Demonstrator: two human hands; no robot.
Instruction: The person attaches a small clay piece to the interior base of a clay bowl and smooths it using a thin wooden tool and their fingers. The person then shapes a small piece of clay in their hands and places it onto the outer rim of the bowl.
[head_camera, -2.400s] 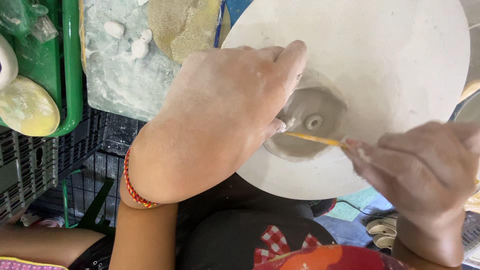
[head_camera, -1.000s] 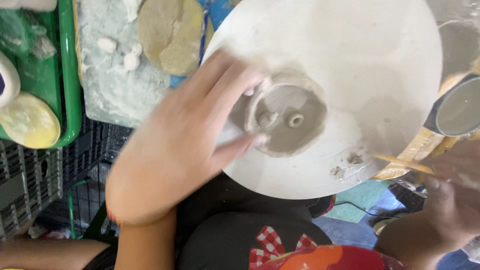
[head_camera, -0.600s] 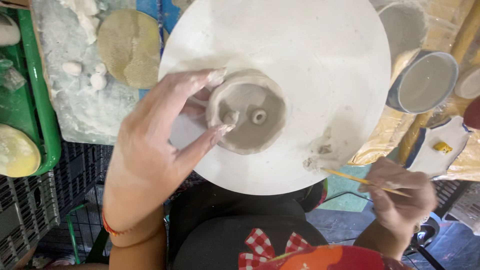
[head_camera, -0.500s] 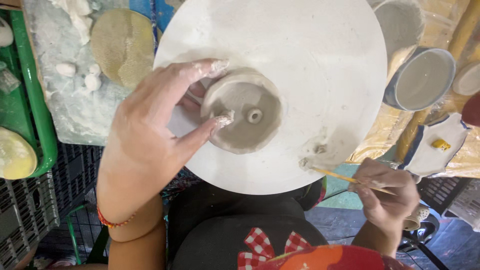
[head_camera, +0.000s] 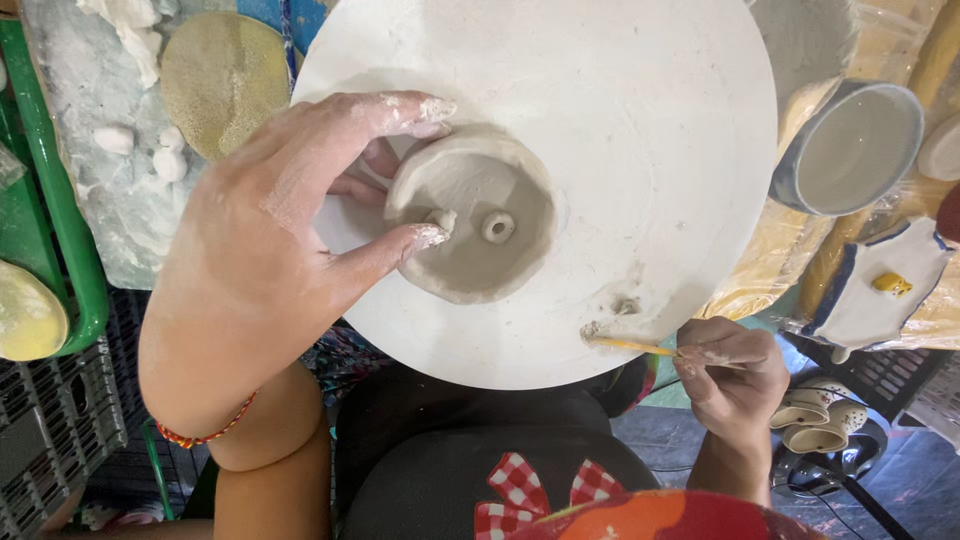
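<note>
A small grey clay bowl (head_camera: 478, 218) with two little knobs inside sits on a round white wheel disc (head_camera: 620, 120). My left hand (head_camera: 270, 250), dusted with clay, grips the bowl's left rim with thumb and forefinger. My right hand (head_camera: 732, 375) holds a thin yellow wooden stick (head_camera: 628, 345) at the disc's near right edge. The stick's tip touches small clay scraps (head_camera: 615, 312) on the disc.
A clay-smeared board (head_camera: 120, 170) with a yellow sponge (head_camera: 222, 75) and clay lumps lies at the left, beside a green tray (head_camera: 45, 240). A blue-rimmed cup (head_camera: 850, 150) and painted ceramic pieces (head_camera: 870, 285) stand at the right. Dark crates sit below left.
My right hand has drawn the stick away from the bowl to the disc's near edge. My left hand shifted from covering the bowl to pinching its left rim.
</note>
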